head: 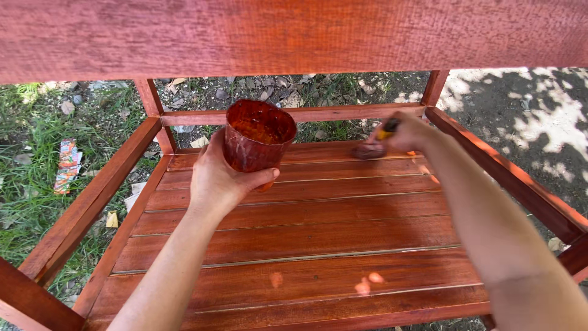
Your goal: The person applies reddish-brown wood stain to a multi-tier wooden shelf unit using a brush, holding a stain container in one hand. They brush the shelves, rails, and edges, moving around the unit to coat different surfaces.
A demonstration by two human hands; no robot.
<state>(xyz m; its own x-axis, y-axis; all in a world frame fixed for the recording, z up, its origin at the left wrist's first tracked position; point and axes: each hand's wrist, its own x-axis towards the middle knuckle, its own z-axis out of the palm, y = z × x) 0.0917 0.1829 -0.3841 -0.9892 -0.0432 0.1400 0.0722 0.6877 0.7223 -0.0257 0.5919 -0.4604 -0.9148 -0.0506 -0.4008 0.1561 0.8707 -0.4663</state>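
My left hand (217,178) grips a stained, reddish-brown plastic cup (257,135) and holds it upright above the slatted wooden shelf (294,236). Some dark red-brown liquid shows inside the cup. My right hand (407,132) holds a paintbrush (375,144) with a yellow handle. Its dark bristles touch a far slat of the shelf, near the back rail. The slats look glossy and reddish.
A wide red-brown wooden board (294,34) spans the top of the view. Side rails (92,202) frame the shelf left and right. Grass, dry leaves and a piece of printed litter (67,165) lie on the ground to the left; bare dirt (527,116) to the right.
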